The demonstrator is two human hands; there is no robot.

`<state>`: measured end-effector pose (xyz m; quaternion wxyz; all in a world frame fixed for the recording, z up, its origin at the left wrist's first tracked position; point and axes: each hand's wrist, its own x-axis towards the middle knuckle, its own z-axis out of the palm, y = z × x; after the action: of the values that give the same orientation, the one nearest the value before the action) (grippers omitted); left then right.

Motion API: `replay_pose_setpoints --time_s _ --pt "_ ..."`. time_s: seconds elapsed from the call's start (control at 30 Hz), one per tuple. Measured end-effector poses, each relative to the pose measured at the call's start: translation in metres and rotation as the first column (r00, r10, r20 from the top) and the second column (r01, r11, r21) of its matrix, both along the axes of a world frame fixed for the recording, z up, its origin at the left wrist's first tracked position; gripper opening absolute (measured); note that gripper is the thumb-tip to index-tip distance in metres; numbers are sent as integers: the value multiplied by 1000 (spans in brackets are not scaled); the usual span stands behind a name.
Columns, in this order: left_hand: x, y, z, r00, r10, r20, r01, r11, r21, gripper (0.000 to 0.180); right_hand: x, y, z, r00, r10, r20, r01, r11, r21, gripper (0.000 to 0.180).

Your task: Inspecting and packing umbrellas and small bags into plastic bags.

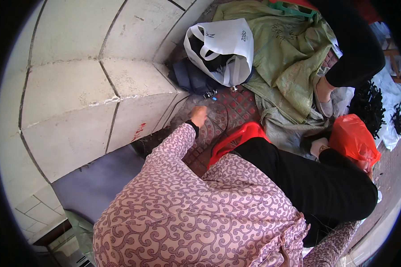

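My left hand (199, 115) reaches down beside the tiled wall, its fingers curled. Whatever it may hold is hidden. Clear plastic film (214, 118) lies around it on the floor, and a thin black cord (227, 118) curves close by. A little beyond the hand stands a white carrier bag (229, 40) with dark contents, leaning on a dark blue bag (189, 76). My right hand (368, 171) shows only as a sliver past my knee, against a red plastic bag (354, 138); its fingers are mostly hidden.
A red plastic stool (236, 140) is under me. Green woven sacking (280, 66) covers the floor ahead, with another person's leg (354, 58) beside it. Black strips (367, 107) lie piled on the right. A grey board (102, 182) rests along the wall (71, 89).
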<state>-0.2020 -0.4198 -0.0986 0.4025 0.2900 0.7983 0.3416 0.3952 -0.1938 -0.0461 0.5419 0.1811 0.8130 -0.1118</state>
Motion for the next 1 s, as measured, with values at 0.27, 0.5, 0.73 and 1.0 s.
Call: replay_pose_setpoints --time_s 0.27,0.5,0.73,1.0 --pt "24 124 -15 905 426 -1 -419 891 -176 50 45 5 7 996 74 -57 -74 997 11 27" --pt "-17 117 21 798 -573 -186 486 794 -364 52 12 5 6 994 -106 5 105 990 92 29" --pt "-16 118 80 913 152 -379 -253 939 -233 48 2 3 6 1000 10 -15 -9 998 66 28" --pt "-13 129 38 933 294 -207 -336 917 -214 105 -9 0 16 997 81 -12 -80 996 41 25"
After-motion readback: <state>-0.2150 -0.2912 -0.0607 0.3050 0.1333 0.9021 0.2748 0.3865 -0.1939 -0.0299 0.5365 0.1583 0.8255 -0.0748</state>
